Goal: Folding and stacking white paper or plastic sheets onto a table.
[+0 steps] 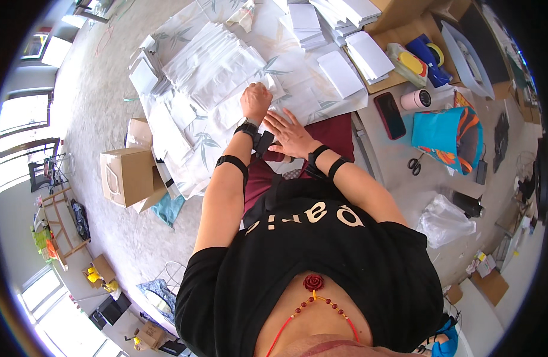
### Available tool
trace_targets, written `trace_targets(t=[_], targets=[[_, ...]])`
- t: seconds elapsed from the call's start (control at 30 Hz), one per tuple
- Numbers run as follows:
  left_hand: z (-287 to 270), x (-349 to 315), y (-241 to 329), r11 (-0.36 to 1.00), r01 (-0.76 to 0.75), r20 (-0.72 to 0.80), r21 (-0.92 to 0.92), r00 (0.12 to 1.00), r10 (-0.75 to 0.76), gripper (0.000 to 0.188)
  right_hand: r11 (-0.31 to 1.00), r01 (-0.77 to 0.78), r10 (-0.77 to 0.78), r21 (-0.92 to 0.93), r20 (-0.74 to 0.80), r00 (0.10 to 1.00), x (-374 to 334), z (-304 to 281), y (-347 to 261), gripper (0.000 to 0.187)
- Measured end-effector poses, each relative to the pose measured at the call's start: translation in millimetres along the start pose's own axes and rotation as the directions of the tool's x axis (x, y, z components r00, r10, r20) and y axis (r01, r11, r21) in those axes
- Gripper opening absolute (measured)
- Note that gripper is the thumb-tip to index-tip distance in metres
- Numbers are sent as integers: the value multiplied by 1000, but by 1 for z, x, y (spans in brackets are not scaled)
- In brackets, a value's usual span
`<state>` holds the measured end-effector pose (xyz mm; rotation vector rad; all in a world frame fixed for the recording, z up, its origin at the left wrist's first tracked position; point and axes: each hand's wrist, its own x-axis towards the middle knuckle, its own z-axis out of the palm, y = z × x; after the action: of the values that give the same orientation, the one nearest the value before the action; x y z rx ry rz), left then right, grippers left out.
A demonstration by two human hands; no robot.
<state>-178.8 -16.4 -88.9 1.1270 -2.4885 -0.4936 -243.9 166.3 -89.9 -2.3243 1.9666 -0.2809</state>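
Note:
My left hand [256, 101] is closed and rests on a white paper piece [229, 113] at the table's near side. Its fingertips are turned under, so what they hold, if anything, is hidden. Just to the right and nearer to me, my right hand [293, 134] lies flat with its fingers spread, at the near edge of the white paper. Beyond my left hand, a wide fanned pile of thin white paper pieces [205, 62] covers much of the table. A flat stack of white cards [342, 74] lies to the right of both hands.
A leaf-patterned cloth [205, 146] covers the table. More white stacks [369, 55] lie at the far right, near yellow tape [434, 55]. A phone [390, 116], pink cup [415, 99], blue bag [443, 134] and scissors [414, 166] are rightward. A cardboard box [128, 175] stands left.

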Motion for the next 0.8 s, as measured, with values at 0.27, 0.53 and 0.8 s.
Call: trace_targets(t=[0.27, 0.53, 0.8], targets=[[2, 3, -26, 926, 106, -4, -363, 993, -116, 16, 999, 21, -22, -40, -13, 1000, 1, -7, -3, 96], [-48, -26, -77, 199, 272, 183, -942, 908, -376, 9, 999, 21, -21, 27, -22, 1000, 1, -5, -3, 95], [-192, -90, -105, 241, -99, -208, -966, 850, -485, 20, 997, 13, -15, 81, 22, 1000, -1, -3, 0, 92]])
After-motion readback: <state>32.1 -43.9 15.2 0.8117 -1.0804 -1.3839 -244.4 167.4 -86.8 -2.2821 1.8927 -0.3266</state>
